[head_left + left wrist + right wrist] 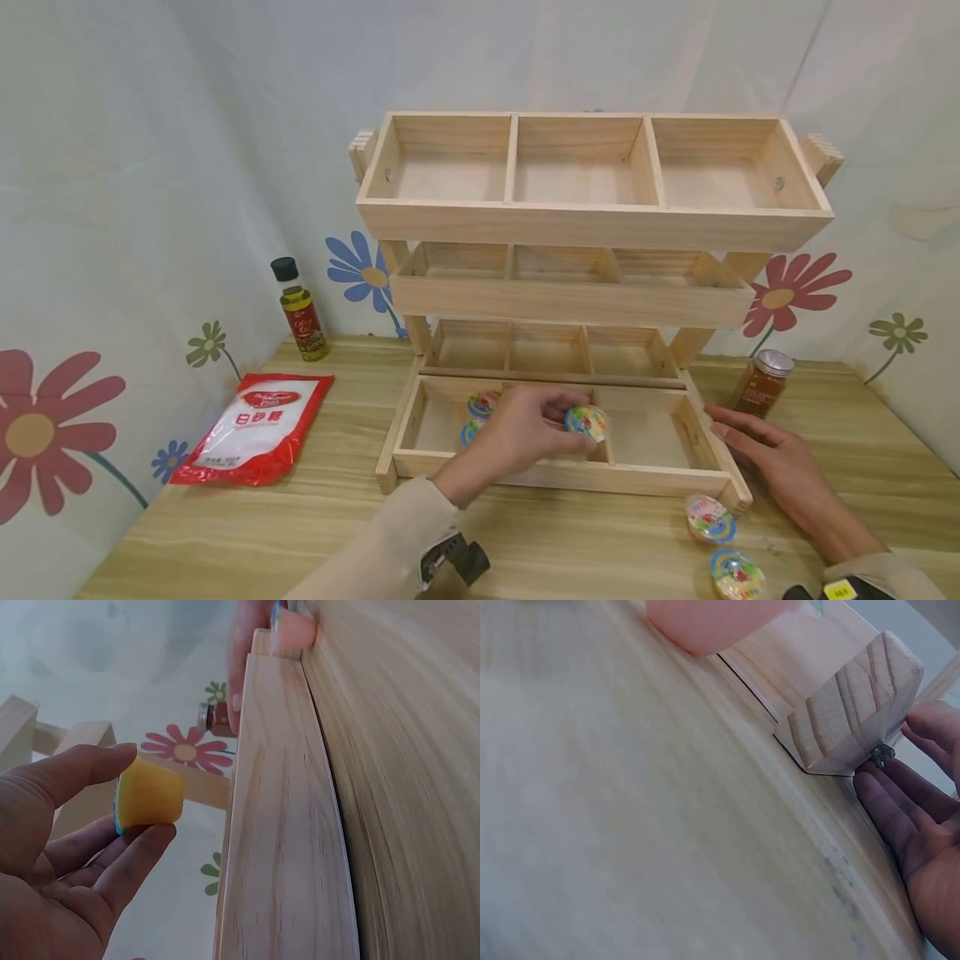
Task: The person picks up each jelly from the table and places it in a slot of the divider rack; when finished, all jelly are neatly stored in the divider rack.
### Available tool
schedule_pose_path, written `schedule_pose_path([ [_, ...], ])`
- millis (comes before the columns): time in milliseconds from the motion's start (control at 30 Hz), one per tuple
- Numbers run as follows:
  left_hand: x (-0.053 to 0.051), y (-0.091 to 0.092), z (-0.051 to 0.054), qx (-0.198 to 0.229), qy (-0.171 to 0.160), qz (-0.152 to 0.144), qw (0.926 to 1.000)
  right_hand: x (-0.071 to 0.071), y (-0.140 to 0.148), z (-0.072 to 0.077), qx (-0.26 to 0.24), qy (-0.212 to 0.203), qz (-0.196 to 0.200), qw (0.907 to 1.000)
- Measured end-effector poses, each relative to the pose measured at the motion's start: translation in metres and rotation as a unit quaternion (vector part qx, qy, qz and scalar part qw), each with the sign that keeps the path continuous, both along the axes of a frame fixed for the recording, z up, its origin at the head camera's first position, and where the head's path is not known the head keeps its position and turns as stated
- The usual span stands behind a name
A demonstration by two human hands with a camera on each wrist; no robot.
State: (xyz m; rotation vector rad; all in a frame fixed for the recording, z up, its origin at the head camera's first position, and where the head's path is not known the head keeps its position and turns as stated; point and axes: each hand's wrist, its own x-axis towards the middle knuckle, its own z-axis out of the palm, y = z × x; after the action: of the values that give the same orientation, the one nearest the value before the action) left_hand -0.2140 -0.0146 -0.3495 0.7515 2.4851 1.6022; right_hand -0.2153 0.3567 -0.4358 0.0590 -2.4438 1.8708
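Observation:
My left hand (525,429) pinches a jelly cup (587,423) between thumb and fingers over the bottom tier of the wooden rack (592,223), near the divider right of the middle. In the left wrist view the cup's yellow side (154,795) shows, clear of the wood. Two jelly cups (483,403) lie in the bottom tier's left compartment, partly hidden behind my left hand. At the rack's lower right side rests my right hand (783,467), its fingers extended and touching the wooden foot (855,705). Two more cups, one pink (709,518), sit on the table before the rack.
A brown jar with a metal lid (763,383) stands behind my right hand. Left of the rack are a red-and-white bag (255,427) and a dark-capped oil bottle (302,312). A flowered curtain (187,167) hangs behind the wood-grain table (330,533).

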Motion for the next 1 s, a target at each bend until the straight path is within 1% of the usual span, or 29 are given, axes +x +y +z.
schedule_pose_path([
  [100, -0.003, -0.002, -0.002, -0.005, 0.000, 0.005, 1.0000, 0.000, 0.000, 0.000, 0.005, -0.002, -0.001, 1.0000],
  [233, -0.006, -0.003, -0.005, -0.014, -0.002, 0.009, 0.9999, 0.000, 0.000, 0.000, -0.003, -0.003, 0.002, 1.0000],
  [567, -0.010, -0.006, -0.010, -0.027, -0.008, 0.010, 0.9996, 0.000, 0.000, 0.000, -0.001, -0.003, -0.001, 1.0000],
  [700, -0.011, -0.006, -0.014, -0.038, -0.006, 0.010, 0.9992, 0.000, 0.000, 0.000, -0.004, -0.003, -0.004, 1.0000],
  [900, -0.012, -0.005, -0.017, -0.056, -0.008, 0.010, 0.9984, -0.001, 0.000, -0.001, -0.028, -0.003, 0.004, 0.9996],
  [1000, -0.013, -0.004, -0.019, -0.059, -0.012, 0.007, 0.9982, -0.001, 0.000, -0.001, -0.029, -0.004, 0.004, 0.9996],
])
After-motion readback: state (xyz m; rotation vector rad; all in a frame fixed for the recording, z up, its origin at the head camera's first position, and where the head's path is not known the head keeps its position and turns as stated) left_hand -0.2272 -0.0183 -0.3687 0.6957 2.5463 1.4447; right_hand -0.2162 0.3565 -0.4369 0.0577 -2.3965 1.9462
